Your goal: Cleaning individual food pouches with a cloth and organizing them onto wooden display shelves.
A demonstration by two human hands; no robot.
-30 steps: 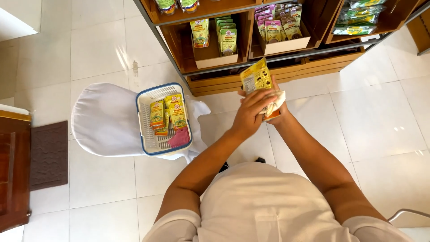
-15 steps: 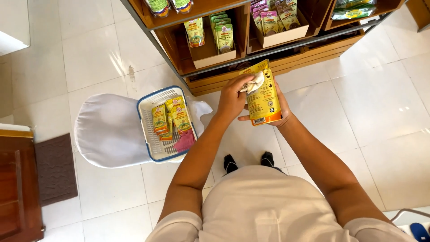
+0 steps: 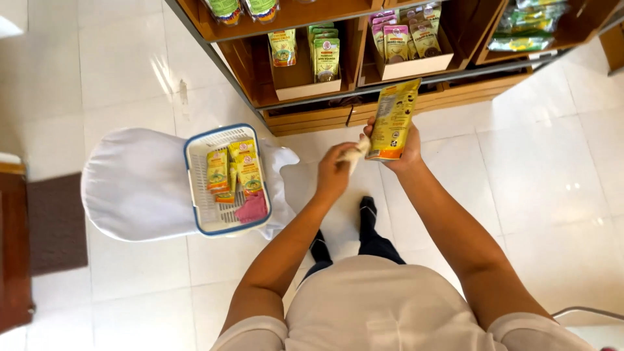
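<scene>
Right hand [image 3: 398,148] of mine grips a yellow pouch [image 3: 393,120] from behind and below, fingers wrapped around its lower edge, so the pouch stands nearly upright in front of me with its printed back face turned toward my eyes. My left hand [image 3: 335,170] is closed around a small white cloth [image 3: 358,151], and the free end of that cloth touches the pouch's lower left corner. Both hands hover over the white tiled floor [image 3: 539,169], just in front of the low wooden shelf [image 3: 305,117].

On that shelf, cardboard trays hold more pouches: green and yellow ones [image 3: 325,57] stand in the tray ahead of my left hand, and purple-topped ones [image 3: 404,40] sit in the tray [image 3: 416,65] just above the pouch I hold. Further right lie flat green packs [image 3: 526,29].

To my left, well apart from my hands, a white plastic basket with a blue rim [image 3: 197,185] rests on a chair draped in a white cover [image 3: 130,185]. Inside it lie several yellow pouches [image 3: 233,172] of the same kind, and a pink cloth [image 3: 253,209] is bunched at the near end. My dark socks [image 3: 367,218] show on the tiles below my arms. A dark brown mat [image 3: 55,224] lies at the far left beside a wooden cabinet [image 3: 13,253].
</scene>
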